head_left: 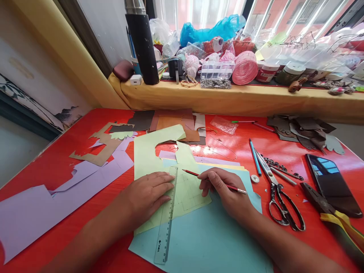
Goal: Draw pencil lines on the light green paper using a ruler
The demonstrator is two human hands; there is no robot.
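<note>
My left hand (pixel 153 189) lies flat, fingers stretched out, its fingertips pressing on the edge of a clear plastic ruler (pixel 163 242). The ruler lies lengthwise over a pale green paper (pixel 148 151) with a piece cut out near its far side. Faint pencil lines show on the green sheet right of the ruler. My right hand (pixel 222 185) grips a red pencil (pixel 190 172), its tip pointing left, just above the green paper near the ruler's far end. Under the green paper lies a larger light blue sheet (pixel 216 242).
Scissors (pixel 274 185), a blue pen (pixel 255 157), pliers (pixel 327 204) and a phone (pixel 332 182) lie to the right. Purple paper offcuts (pixel 65 204) and a brown cut sheet (pixel 105 149) are on the left. A black flask (pixel 142 49) stands on the cluttered sill.
</note>
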